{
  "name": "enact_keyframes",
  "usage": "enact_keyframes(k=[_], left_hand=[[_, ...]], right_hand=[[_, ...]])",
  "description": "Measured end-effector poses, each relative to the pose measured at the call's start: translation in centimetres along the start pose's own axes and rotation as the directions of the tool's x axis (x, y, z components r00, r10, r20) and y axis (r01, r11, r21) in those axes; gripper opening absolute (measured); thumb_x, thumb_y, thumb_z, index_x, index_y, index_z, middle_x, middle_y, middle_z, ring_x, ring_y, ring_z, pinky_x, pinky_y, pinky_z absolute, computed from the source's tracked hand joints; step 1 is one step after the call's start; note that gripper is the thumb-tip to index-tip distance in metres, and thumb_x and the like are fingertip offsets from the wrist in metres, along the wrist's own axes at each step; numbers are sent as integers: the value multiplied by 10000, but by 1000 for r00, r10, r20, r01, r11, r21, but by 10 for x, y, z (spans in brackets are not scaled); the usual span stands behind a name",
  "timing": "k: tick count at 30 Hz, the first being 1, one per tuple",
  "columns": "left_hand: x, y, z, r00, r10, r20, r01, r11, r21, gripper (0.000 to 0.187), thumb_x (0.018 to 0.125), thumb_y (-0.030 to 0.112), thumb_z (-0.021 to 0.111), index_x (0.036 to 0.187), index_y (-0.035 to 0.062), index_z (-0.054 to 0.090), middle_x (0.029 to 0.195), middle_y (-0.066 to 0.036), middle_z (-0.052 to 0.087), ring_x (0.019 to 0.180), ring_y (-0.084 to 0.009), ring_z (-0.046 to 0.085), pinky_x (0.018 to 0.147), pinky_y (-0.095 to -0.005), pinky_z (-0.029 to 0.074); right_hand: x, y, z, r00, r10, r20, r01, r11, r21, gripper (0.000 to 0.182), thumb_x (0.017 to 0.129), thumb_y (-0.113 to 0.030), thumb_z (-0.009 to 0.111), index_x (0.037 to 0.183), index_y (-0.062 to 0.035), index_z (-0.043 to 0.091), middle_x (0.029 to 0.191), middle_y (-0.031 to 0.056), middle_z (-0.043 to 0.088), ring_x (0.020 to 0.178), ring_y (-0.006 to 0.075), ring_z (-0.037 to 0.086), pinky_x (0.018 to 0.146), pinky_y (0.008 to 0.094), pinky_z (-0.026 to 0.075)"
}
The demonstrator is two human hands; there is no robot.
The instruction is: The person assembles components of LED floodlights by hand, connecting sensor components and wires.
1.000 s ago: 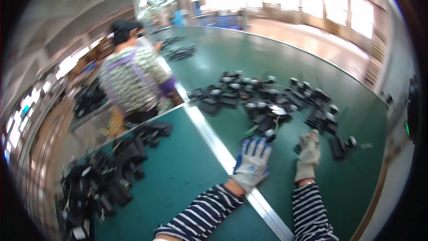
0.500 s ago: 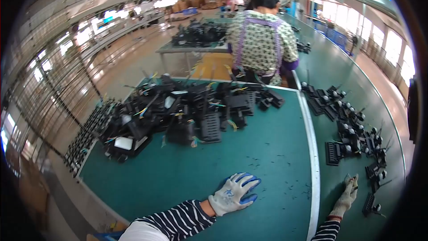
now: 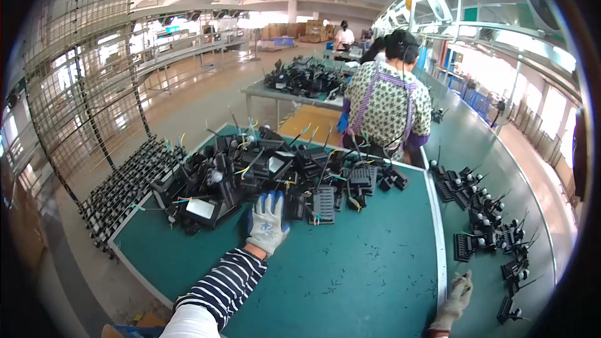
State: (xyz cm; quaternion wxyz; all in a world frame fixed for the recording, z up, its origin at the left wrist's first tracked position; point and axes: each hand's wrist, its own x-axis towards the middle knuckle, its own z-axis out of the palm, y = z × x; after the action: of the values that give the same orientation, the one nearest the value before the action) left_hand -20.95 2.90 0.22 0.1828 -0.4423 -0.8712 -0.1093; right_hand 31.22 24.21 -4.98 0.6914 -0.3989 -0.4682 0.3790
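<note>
My left hand (image 3: 268, 224), in a white and blue glove, reaches the front edge of a heap of black parts (image 3: 250, 166) with coloured wires. Its fingers are stretched out against a black part, with no grip visible. Close to these fingers stands a ribbed black piece (image 3: 323, 205). My right hand (image 3: 460, 294), in a pale glove, is low at the right beside the metal edge strip (image 3: 440, 256); its fingers look bent, and whether they hold anything is unclear. Small black scraps (image 3: 375, 256) are scattered on the green tabletop (image 3: 294, 281).
Black assemblies with white round parts (image 3: 485, 213) line the bench (image 3: 538, 213) at the right. Ahead, a person (image 3: 388, 97) in a patterned top sits with their back to me. A rack of small parts (image 3: 128, 181) is at the left; a second table (image 3: 263, 92) stands beyond.
My left hand has moved left and forward from the bare tabletop to the heap. My right hand has shifted left, towards the metal strip. The view has tilted up.
</note>
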Motion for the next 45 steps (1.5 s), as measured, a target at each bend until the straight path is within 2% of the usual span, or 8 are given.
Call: enact_keyframes(k=[9,23,28,30,33,37,39,45], left_hand=[[17,-9,16,991,77,-109,-78,997,-5,889,794,334,719,1541,30,345,1494,-226,434,1327,-425,423,1122,-552,344],[-48,5,-48,932,-232,-277,15,791,-611,449,888,152,660,1293,-13,555,1204,-230,632,1097,-417,623,911,-478,517],[-63,32,-73,889,-132,-438,-171,791,-587,436,859,83,659,1274,-15,569,1185,-214,648,1087,-423,627,932,-482,510],[-61,35,-85,831,-1,-557,-298,844,-446,458,858,76,655,1294,-29,563,1231,-219,641,1107,-418,625,950,-467,515],[-54,46,-107,774,36,-632,-410,789,-457,560,852,-4,615,1397,-29,488,1288,-204,616,1150,-368,627,1000,-449,508],[-68,104,-117,924,-380,25,-24,-125,-992,671,881,-118,590,1496,-17,342,1346,-145,563,1174,-194,597,1049,-341,489],[-78,122,-118,919,-80,387,302,-490,-818,607,923,-26,661,1463,-15,383,1326,-154,573,1155,-220,620,1016,-323,503],[-124,198,-72,809,270,521,582,-489,-650,345,970,61,679,1292,-7,576,1170,-71,669,1017,-128,639,914,-266,506]], right_hand=[[-86,-52,53,888,-217,406,348,894,-283,363,1030,-1,466,1372,76,557,1110,114,634,935,151,607,836,278,525],[-107,-94,59,796,408,448,-240,891,-385,451,1020,-295,595,1293,64,595,996,111,677,739,125,643,657,299,533],[-115,-85,79,892,42,450,184,876,-446,386,1001,-334,659,1118,34,658,880,47,671,608,103,597,542,275,485],[-118,-101,84,825,484,292,-413,869,-273,330,1001,-263,669,1155,28,650,935,36,682,635,80,586,544,259,486],[-121,-106,87,853,453,261,-412,890,-196,332,1022,-217,627,1248,26,634,905,36,657,609,57,548,527,216,454],[-125,-121,96,916,377,139,-388,920,64,333,1019,-161,613,1292,29,617,918,54,655,601,60,539,517,206,453],[-128,-136,104,926,374,48,-375,900,222,284,1015,-109,594,1256,36,625,1099,114,677,673,75,578,566,215,493],[-148,-139,82,946,201,252,-182,978,-98,220,956,-35,649,1150,69,645,1272,222,662,891,140,671,786,290,565]])
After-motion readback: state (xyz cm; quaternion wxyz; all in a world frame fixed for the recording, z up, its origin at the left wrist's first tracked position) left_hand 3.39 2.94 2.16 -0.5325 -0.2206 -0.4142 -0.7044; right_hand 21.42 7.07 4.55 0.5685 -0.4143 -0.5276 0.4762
